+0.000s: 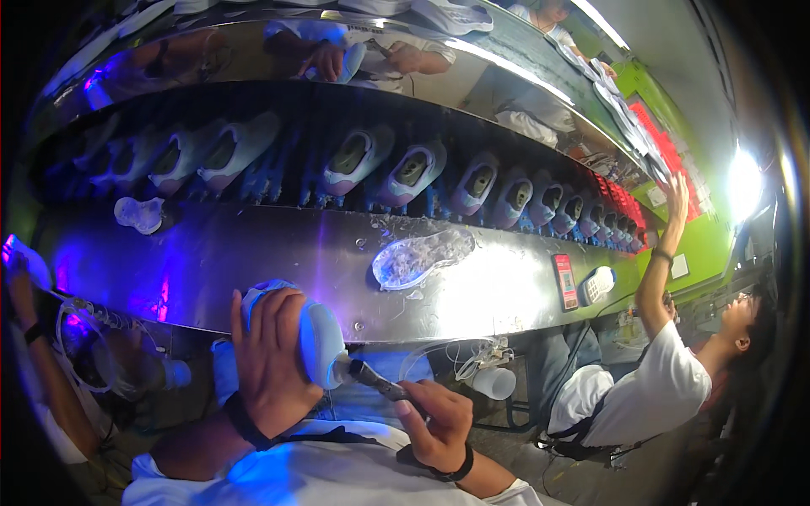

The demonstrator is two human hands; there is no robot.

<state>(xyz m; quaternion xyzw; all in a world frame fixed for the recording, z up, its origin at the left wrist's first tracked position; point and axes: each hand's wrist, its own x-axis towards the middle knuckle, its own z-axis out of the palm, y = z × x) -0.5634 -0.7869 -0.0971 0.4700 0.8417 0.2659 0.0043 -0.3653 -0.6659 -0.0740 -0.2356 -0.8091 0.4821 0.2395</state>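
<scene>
My left hand (pixel 274 358) is wrapped over a shoe (pixel 322 344) and holds it tilted in front of me, just off the near edge of the metal bench. The shoe looks pale and is lit blue; much of it is hidden behind my fingers. In my right hand (pixel 440 422) is a brush (pixel 377 379), gripped by its handle between thumb and fingers. Its bristles touch the lower right end of the shoe.
Beyond the metal bench (pixel 278 244), several shoes (pixel 413 175) stand in a row on a dark conveyor. A residue-covered sole-shaped piece (pixel 422 257), a phone (pixel 565 281) and a white sole (pixel 600 285) lie on the bench. A co-worker (pixel 645 388) at right reaches up; another person's arm shows at left.
</scene>
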